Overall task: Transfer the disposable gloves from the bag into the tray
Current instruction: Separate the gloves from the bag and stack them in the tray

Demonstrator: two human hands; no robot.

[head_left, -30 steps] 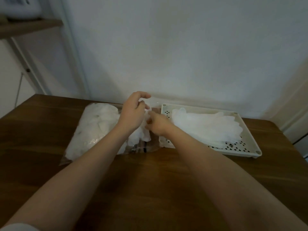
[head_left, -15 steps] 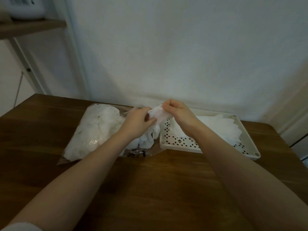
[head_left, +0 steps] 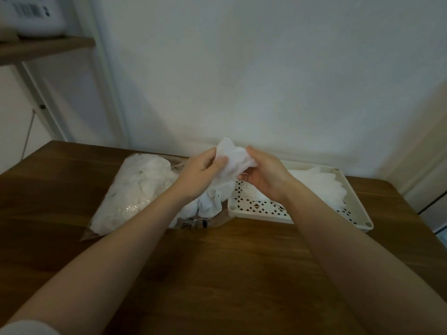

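Note:
A clear plastic bag (head_left: 125,197) full of white disposable gloves lies on the wooden table, left of centre. To its right stands a cream perforated tray (head_left: 256,206) with a pile of white gloves (head_left: 321,187) in its far half. Between the bag's mouth and the tray's left end, a crumpled white glove (head_left: 232,158) is raised above the table. My left hand (head_left: 200,172) pinches its left side and my right hand (head_left: 266,175) grips its right side. More gloves spill from the bag's mouth under the held one.
The brown wooden table (head_left: 217,274) runs up to a white wall behind the bag and tray. A wooden shelf (head_left: 43,48) with a white object on it hangs at the upper left.
Both hands have risen from the bag's mouth with a glove, lifting it higher and slightly toward the tray. One second ago they were low at the bag opening.

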